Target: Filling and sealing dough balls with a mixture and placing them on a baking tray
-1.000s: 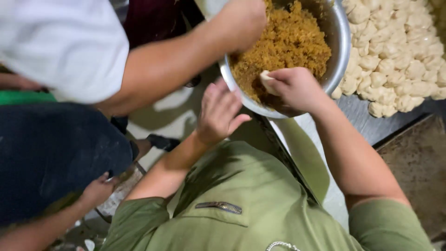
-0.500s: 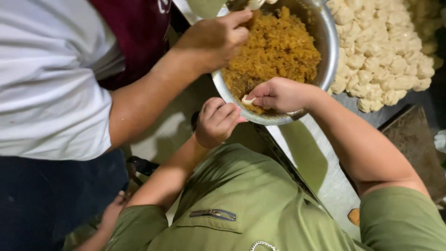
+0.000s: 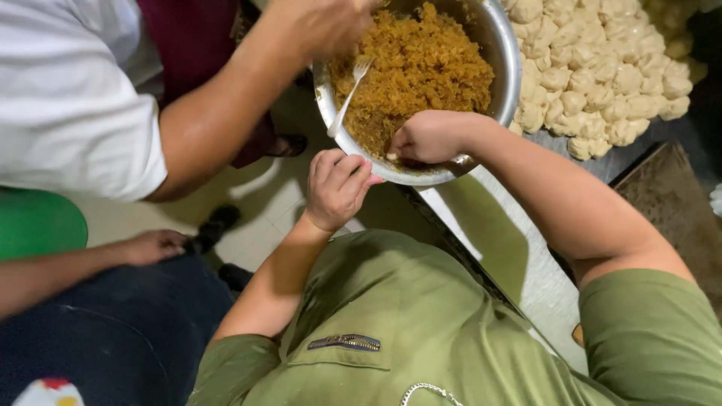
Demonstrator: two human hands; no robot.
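Looking straight down here. The right hand (image 3: 427,137) is inside the near edge of a steel bowl (image 3: 508,71), fingers curled tight and pinching something small and pale at the tips; can't tell exactly what it is, it's mostly hidden. The bowl is heaped with crumbly golden-brown filling (image 3: 421,71) and sits at the edge of the bench (image 3: 519,256).

The left hand (image 3: 336,188) hangs just outside the bowl's rim, below it, fingers loosely curled in toward the palm. Can't tell if there's anything in it, nothing shows from this angle.

A fork (image 3: 347,98) leans in the filling on the left side of the bowl, tines up. Another person in a white shirt reaches in from the upper left, their hand (image 3: 323,26) over the bowl's far rim near the fork.

Right of the bowl there's a big pile of pale dough pieces (image 3: 594,68) on the bench, touching the bowl's side. A dark tray (image 3: 669,203) lies nearer, well clear of both hands. A third person's hand (image 3: 154,246) rests on a dark-trousered knee at lower left.
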